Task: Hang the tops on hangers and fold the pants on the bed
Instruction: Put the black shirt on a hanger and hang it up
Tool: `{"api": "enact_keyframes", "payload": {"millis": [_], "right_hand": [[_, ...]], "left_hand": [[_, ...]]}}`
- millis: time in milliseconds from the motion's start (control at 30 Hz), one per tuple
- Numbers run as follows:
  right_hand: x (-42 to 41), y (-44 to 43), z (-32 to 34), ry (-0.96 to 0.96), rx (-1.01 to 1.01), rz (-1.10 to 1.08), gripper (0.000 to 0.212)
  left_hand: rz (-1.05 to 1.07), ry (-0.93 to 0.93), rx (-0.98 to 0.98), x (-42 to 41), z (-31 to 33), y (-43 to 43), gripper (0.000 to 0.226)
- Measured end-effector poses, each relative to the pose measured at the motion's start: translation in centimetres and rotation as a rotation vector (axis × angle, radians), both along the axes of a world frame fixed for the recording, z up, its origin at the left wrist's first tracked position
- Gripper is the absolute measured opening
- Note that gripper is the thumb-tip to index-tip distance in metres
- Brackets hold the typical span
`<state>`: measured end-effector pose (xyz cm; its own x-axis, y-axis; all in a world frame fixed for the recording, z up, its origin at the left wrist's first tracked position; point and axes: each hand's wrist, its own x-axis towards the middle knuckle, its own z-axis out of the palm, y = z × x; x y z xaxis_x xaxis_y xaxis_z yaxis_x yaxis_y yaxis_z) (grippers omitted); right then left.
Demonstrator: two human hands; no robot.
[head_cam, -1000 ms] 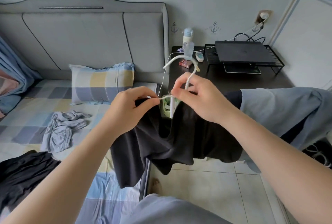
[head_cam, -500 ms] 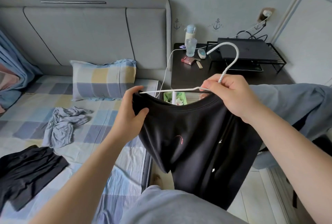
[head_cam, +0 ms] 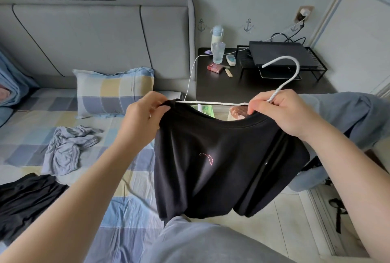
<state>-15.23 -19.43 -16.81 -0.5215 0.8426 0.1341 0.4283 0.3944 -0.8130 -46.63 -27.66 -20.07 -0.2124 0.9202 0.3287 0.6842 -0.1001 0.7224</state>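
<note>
A black top with a small pink mark on its chest hangs in front of me over the bed's right edge. A white wire hanger runs through its neck opening, hook pointing up and to the right. My left hand pinches the top's left shoulder at the hanger's end. My right hand grips the hanger's neck together with the collar. A crumpled grey garment and a black garment lie on the checked bed.
A checked pillow leans against the grey headboard. The dark bedside table holds a bottle, a cup, a remote, a small red box and a wire rack with a black device. A grey-blue garment hangs over my right forearm. Tiled floor lies below.
The top went from bunched in both hands to spread along the hanger. My left hand moved up to the shoulder end of the hanger, and the hanger now lies nearly level.
</note>
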Motion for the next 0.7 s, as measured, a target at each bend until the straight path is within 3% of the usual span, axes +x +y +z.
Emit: {"api": "enact_keyframes", "payload": {"millis": [33,100,400,567,700], "right_hand": [[0.1,-0.1,-0.1,0.017,-0.004,-0.009,0.026],[0.5,-0.4,0.1,0.027,-0.001,-0.018,0.031],[0.8,-0.8,-1.0,0.025,-0.031,-0.03,0.029],[-0.1,-0.9,-1.6,0.094,-0.044,-0.062,0.032],[0.1,-1.0,-1.6,0.102,-0.043,-0.059,0.033]], "left_hand": [[0.06,-0.128,0.002,0.5,-0.3,0.0,0.013],[0.067,-0.192,0.019,1.0,-0.7,-0.3,0.017],[-0.059,0.139,0.163,0.5,-1.8,-0.6,0.021],[0.105,-0.019,0.118,2.2,-3.0,-0.5,0.017],[0.155,0.059,0.166,2.5,-3.7,-0.4,0.02]]}}
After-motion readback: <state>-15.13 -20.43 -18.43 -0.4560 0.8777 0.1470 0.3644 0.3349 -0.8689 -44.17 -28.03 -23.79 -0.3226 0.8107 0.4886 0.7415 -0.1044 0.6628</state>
